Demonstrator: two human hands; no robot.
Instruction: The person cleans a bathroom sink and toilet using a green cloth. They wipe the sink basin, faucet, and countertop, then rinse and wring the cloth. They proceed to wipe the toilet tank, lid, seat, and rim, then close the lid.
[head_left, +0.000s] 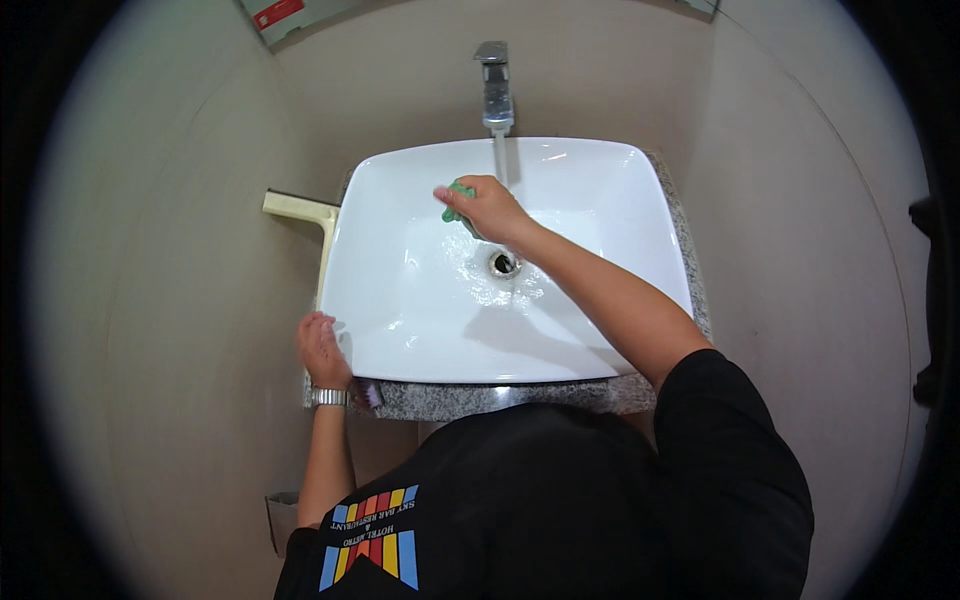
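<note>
green cloth (pixel 451 214) within the clenched right hand (pixel 486 208), partly out on its left side

Fairly bright, palest on the white sink (pixel 385 250), with glints on its far side and wet bottom, a soft shadow nearer than the right forearm (pixel 615 302), slight blur at the green cloth (pixel 456 208), and bowed walls (pixel 190 260) darkening to black left and right.

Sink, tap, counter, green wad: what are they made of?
Sink: likely glazed ceramic; glossy white, sharp highlights. Tap: probably chromed metal; silvery shine. Counter: grey speckle suggests polished granite or a lookalike. Green wad: crumpled-looking, maybe cloth or scourer; too blurred to tell.
</note>
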